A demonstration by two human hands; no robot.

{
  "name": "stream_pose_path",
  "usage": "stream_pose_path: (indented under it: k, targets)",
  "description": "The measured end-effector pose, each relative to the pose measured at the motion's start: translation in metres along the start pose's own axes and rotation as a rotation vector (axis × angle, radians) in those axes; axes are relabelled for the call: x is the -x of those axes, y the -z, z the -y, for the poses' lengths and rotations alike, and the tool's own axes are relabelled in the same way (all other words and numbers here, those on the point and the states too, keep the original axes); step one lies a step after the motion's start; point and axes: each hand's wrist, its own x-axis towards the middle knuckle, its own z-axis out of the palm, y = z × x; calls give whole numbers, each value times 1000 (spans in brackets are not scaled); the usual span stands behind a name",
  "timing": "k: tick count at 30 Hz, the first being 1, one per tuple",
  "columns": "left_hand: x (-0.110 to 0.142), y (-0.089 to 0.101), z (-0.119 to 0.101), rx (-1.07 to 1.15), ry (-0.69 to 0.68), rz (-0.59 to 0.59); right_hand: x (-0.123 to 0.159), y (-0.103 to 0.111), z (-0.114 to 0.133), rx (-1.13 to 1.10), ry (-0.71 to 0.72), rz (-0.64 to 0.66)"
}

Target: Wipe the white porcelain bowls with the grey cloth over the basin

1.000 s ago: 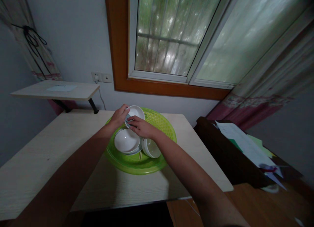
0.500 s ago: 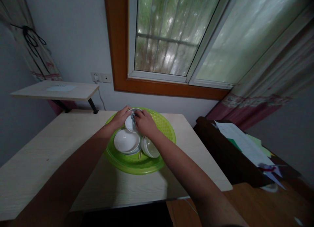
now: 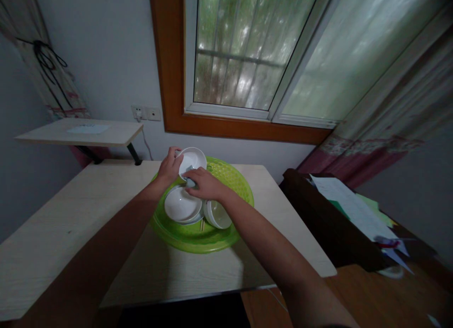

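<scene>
My left hand (image 3: 171, 166) is closed on the left rim of a white bowl (image 3: 194, 158), tilted so that its inside faces me. At the bowl's near rim, my right hand (image 3: 203, 184) pinches a greyish cloth (image 3: 190, 180), which is partly hidden by the fingers. Below them a round green plastic basket (image 3: 198, 245) carries stacked white dishes (image 3: 180, 205) on its left side. More white bowls (image 3: 217, 214) lie tipped on their side at the right, partly behind my right forearm. Between the two groups the ends of chopsticks (image 3: 202, 224) show.
The basket stands on a pale wooden table (image 3: 283, 224). A small raised shelf (image 3: 81, 132) with a paper on it is at the left back. Behind is a wall with a socket (image 3: 146, 113) and a window. Papers (image 3: 354, 210) lie on a dark brown piece of furniture at the right.
The bowl has risen slightly and turned its inside more toward me. My right hand has moved with the cloth from inside the bowl down to its near rim.
</scene>
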Motion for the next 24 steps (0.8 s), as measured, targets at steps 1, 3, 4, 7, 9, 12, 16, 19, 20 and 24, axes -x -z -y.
stream_pose_path:
  k: [1, 3, 4, 7, 9, 12, 16, 19, 20, 24]
  targets:
    - [0, -1, 1, 20, 13, -6, 0, -2, -2, -7, 10, -6]
    - [0, -4, 3, 77, 20, 3, -1, -5, -5, 10, 3, -6]
    - [0, -5, 4, 113, 19, 15, -1, -6, -6, 26, -8, -3]
    - [-1, -10, 7, 243, 28, 60, -2, -6, -7, 69, -37, -2]
    - [-2, -12, 8, 340, 54, 90, -2, -4, -6, 100, -45, 4]
    - [-4, -13, 9, 464, 100, 128, 0, 2, -5, 195, -38, 42]
    - [-7, -11, 8, 548, 138, 155, 4, 10, -6, 345, -4, 65]
    - [-9, -10, 7, 606, 151, 186, 5, 15, -7, 415, -8, 47]
    - [-9, -9, 6, 626, 155, 191, 5, 16, -7, 429, -12, 37]
    - [-9, -10, 5, 625, 163, 153, 5, 18, -4, 447, -55, 9]
